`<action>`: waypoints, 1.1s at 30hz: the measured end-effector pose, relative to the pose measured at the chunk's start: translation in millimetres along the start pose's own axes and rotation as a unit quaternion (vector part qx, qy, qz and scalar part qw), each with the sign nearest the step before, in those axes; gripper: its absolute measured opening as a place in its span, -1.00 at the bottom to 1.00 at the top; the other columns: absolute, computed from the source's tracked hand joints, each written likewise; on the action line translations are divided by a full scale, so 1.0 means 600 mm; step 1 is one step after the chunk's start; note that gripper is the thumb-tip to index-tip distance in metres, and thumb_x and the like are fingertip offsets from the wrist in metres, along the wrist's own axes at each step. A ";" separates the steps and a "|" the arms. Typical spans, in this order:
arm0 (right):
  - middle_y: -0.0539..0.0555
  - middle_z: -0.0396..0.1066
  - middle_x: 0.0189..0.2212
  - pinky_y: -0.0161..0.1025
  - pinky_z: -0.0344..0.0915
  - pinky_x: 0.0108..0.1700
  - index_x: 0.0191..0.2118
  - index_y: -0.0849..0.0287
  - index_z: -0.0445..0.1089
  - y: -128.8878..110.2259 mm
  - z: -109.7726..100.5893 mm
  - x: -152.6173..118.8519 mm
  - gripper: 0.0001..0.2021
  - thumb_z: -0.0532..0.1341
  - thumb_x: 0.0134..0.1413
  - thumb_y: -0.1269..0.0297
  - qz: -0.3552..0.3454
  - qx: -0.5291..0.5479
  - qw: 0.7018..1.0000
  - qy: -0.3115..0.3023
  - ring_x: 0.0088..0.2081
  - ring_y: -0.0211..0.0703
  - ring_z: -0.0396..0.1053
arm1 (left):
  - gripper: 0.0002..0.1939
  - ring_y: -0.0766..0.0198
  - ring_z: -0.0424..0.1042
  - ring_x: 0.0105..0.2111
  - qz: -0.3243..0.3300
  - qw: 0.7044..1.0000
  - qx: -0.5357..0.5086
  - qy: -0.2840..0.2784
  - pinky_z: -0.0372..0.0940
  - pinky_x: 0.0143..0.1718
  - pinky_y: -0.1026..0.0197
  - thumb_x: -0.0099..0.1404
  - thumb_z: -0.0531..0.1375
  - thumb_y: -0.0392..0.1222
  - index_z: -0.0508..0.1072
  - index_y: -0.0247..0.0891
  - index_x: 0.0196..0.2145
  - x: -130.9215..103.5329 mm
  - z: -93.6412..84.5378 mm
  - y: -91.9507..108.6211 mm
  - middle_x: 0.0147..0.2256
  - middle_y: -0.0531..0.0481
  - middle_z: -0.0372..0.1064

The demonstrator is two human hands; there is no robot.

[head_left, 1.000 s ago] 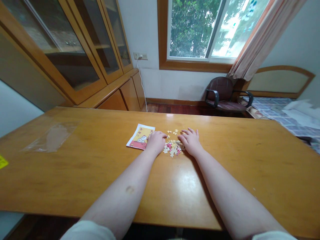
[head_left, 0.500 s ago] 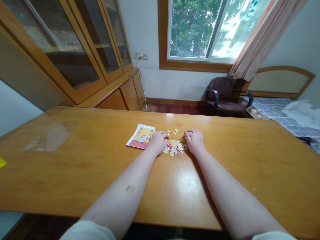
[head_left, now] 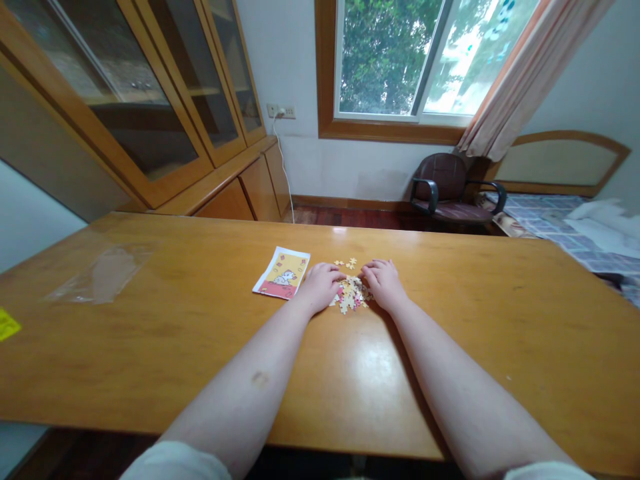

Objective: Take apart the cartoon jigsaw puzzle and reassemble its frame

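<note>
A small heap of jigsaw puzzle pieces, mostly pale with some pink and yellow, lies on the wooden table. My left hand rests at the heap's left side, fingers extended over its edge and holding nothing that I can see. On the opposite side, my right hand lies palm down with loosely bent fingers touching the heap's right edge. Just beyond the heap are several loose puzzle pieces. Beside my left hand lies a picture card with a white animal on yellow and pink.
A clear plastic bag lies flat on the table's left part. Something yellow shows at the left edge. Past the table stand a glass-doored cabinet, an office chair and a bed.
Both hands have moved inward, the left one to the right and the right one to the left, closer around the heap. The heap looks narrower. The card has stayed in place.
</note>
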State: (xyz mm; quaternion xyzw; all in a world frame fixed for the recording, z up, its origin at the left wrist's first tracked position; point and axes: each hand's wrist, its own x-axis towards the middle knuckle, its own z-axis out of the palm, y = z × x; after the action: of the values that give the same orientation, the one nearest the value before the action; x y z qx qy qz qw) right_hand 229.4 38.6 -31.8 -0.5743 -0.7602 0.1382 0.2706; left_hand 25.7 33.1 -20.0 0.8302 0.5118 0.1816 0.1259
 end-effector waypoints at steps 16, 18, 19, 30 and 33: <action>0.07 0.50 -0.19 0.01 -0.12 0.22 -0.41 0.08 0.53 -0.001 -0.003 -0.001 -0.55 -0.07 0.29 0.17 -0.002 0.018 1.000 0.019 -0.01 -0.05 0.29 | -0.60 0.09 0.24 0.08 -0.064 0.998 0.008 0.000 0.11 0.19 0.01 0.24 0.04 -0.32 0.50 -0.17 -0.02 -0.001 -0.003 0.002 0.05 -0.09 0.36; 0.06 0.50 -0.20 0.02 -0.13 0.22 -0.42 0.07 0.53 -0.002 -0.004 -0.001 -0.54 -0.08 0.30 0.16 -0.002 0.022 1.000 0.020 -0.02 -0.06 0.30 | -0.59 0.08 0.22 0.10 -0.057 0.998 0.009 -0.003 0.10 0.20 -0.01 0.25 0.05 -0.30 0.48 -0.15 0.02 -0.002 -0.003 0.003 0.08 -0.10 0.32; 0.06 0.50 -0.20 0.02 -0.13 0.22 -0.43 0.07 0.53 -0.002 -0.005 -0.001 -0.53 -0.08 0.30 0.16 -0.002 0.024 1.000 0.018 -0.01 -0.06 0.30 | -0.59 0.08 0.21 0.11 -0.044 0.999 0.007 -0.009 0.09 0.20 -0.02 0.26 0.06 -0.28 0.48 -0.12 0.02 -0.003 -0.003 0.003 0.10 -0.09 0.30; 0.08 0.50 -0.19 0.06 -0.11 0.21 -0.34 0.08 0.55 -0.004 -0.003 0.001 -0.64 0.02 0.25 0.14 0.012 -0.003 1.000 0.013 -0.04 -0.04 0.30 | -0.60 0.07 0.18 0.14 -0.018 0.999 0.024 -0.021 0.07 0.21 -0.02 0.27 0.08 -0.22 0.46 -0.12 0.04 -0.004 0.002 0.000 0.13 -0.09 0.27; 0.07 0.50 -0.17 0.10 -0.14 0.23 -0.33 0.06 0.55 -0.005 0.000 0.001 -0.76 0.13 0.16 0.18 0.001 -0.015 1.000 0.012 -0.01 -0.01 0.29 | -0.60 0.08 0.18 0.14 -0.022 0.999 0.023 -0.013 0.08 0.20 -0.02 0.27 0.07 -0.23 0.45 -0.11 0.05 -0.003 0.005 -0.003 0.13 -0.08 0.27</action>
State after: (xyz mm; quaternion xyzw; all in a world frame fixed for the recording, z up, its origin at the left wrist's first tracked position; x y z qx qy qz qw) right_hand 227.1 38.0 -30.0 -0.5806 -0.7585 0.1202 0.2703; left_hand 24.9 31.9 -23.6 0.8238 0.5321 0.1561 0.1179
